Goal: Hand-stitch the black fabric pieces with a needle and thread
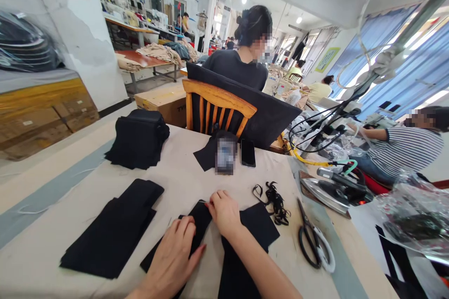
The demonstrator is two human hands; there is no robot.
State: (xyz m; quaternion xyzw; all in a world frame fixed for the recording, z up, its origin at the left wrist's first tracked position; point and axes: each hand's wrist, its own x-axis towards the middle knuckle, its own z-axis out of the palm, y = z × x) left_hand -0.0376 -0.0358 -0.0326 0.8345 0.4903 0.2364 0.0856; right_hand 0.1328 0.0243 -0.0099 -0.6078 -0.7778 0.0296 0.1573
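Observation:
My left hand [173, 254] lies flat with fingers stretched on a narrow black fabric strip [199, 217] on the beige table [182, 180]. My right hand [222, 210] pinches the far end of that strip between fingertips. A wider black fabric piece [261, 226] lies under and beside my right wrist. To the left sits a stack of long black fabric pieces [112, 231].
Scissors [314, 240] and a tangle of black cord [275, 198] lie to the right, with an iron [333, 189] beyond. A folded black pile [138, 138], a phone [248, 153] and a wooden chair [217, 110] stand farther off. Other people sit ahead and right.

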